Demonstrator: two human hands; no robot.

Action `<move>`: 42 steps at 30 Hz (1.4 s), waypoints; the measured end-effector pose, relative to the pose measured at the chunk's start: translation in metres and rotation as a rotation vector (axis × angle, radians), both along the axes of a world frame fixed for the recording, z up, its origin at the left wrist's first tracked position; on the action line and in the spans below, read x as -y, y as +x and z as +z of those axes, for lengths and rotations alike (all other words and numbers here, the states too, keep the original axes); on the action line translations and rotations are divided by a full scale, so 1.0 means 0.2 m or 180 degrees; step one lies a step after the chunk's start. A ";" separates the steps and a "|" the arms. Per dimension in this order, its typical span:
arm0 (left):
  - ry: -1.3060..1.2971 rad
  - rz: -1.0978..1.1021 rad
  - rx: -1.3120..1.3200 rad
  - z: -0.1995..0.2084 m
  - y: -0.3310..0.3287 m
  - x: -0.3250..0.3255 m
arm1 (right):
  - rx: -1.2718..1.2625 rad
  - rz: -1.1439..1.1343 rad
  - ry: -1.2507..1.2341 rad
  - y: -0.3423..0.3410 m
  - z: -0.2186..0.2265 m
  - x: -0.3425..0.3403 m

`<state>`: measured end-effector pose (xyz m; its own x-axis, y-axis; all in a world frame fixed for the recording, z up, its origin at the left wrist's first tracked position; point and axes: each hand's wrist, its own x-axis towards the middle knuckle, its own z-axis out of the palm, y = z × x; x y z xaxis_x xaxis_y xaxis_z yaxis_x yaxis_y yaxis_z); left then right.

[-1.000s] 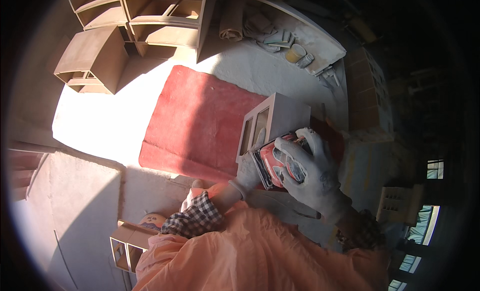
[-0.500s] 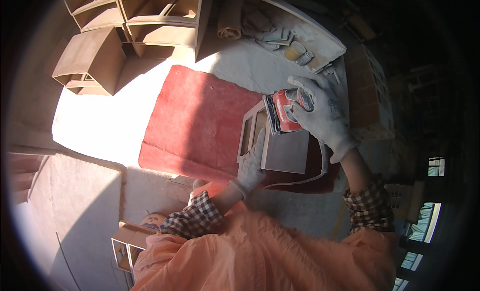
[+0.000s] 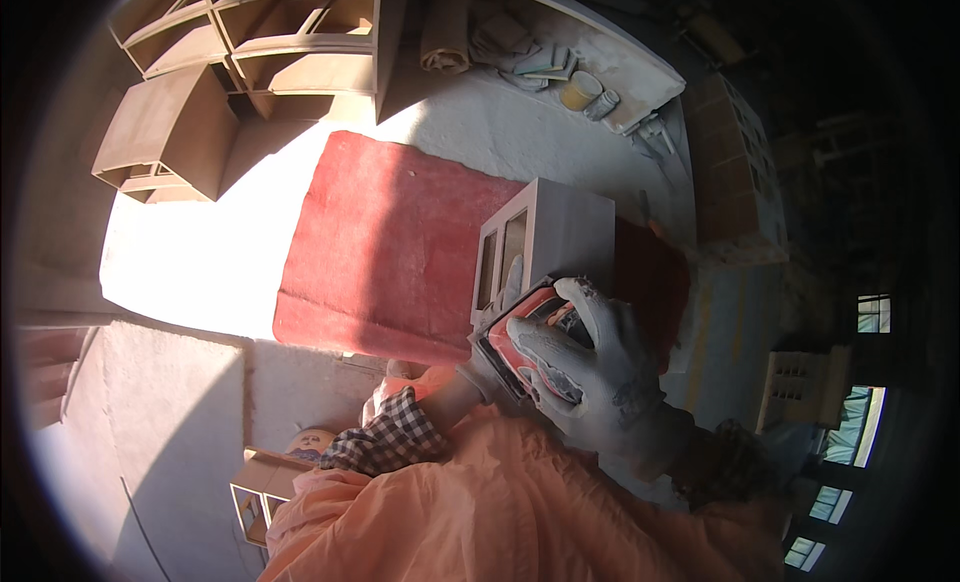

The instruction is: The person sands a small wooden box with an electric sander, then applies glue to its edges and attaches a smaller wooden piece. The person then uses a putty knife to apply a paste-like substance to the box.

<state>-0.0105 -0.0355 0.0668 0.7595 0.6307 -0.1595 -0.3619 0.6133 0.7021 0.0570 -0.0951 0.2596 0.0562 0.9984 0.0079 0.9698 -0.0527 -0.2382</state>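
Note:
A red electric sander is in my right hand, whose gloved fingers wrap over its top. The sander is tilted at the near end of a small wooden box, with its dark pad edge at that corner. Whether the pad touches the wood cannot be told. My gloved left hand grips the box by its open, framed side. One of its fingers shows along the frame, while the sander hides most of the hand. Beneath the box lies a red cloth.
Wooden cabinet frames and another box stand at the far left. A yellow tub, a jar and pads sit at the back. A small framed wooden piece stands near left; stacked wooden units stand at right.
My right hand has brought the sander from the box's far top edge toward me, to its near end. The box's upper face now shows uncovered. The left hand stays at the box.

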 end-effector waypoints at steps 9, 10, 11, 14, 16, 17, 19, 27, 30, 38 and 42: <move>0.2868 0.0562 -0.1710 -0.19 0.08 0.03 | 0.0396 -0.1188 0.0314 0.57 -0.03 -0.62; 0.2916 0.0648 -0.1681 -0.20 0.06 0.00 | -0.0099 -0.1097 0.0031 0.48 0.01 -0.57; 0.2924 0.0648 -0.1713 -0.22 0.04 -0.01 | 0.0063 -0.0838 0.0093 0.42 -0.02 -0.47; 0.3258 0.0691 -0.1710 -0.30 0.05 0.00 | 0.0174 -0.0340 0.0150 0.22 0.00 -0.21; 0.3611 0.0634 -0.1726 -0.33 0.05 0.02 | 0.0074 -0.0124 0.0340 0.24 -0.02 -0.23; 0.3650 0.0578 -0.1782 -0.34 0.05 0.01 | 0.0012 0.0000 0.0442 0.25 -0.04 -0.26; 0.3174 0.0235 -0.1934 -0.29 0.03 -0.01 | -0.0100 -0.0082 0.0352 0.33 -0.04 -0.48; 0.3422 0.0148 -0.1313 -0.35 -0.14 -0.28 | -0.0094 0.0912 0.0479 0.36 -0.03 -0.40; 0.1033 -0.0246 -0.0179 -0.29 -0.13 -0.24 | -0.0226 0.1193 0.0039 0.11 0.00 -0.14; 0.3211 0.0460 -0.1348 -0.26 -0.11 -0.22 | -0.0044 0.0035 0.0373 0.39 -0.09 -0.61; 0.2978 0.0598 -0.1291 -0.21 -0.04 -0.18 | -0.0003 -0.0772 0.0274 0.62 -0.05 -0.68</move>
<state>-0.0195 0.0002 0.0241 0.6346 0.7367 0.2334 -0.0255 -0.2819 0.9591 0.1817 0.0413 0.2501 0.2940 0.9514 0.0920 0.9310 -0.2632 -0.2529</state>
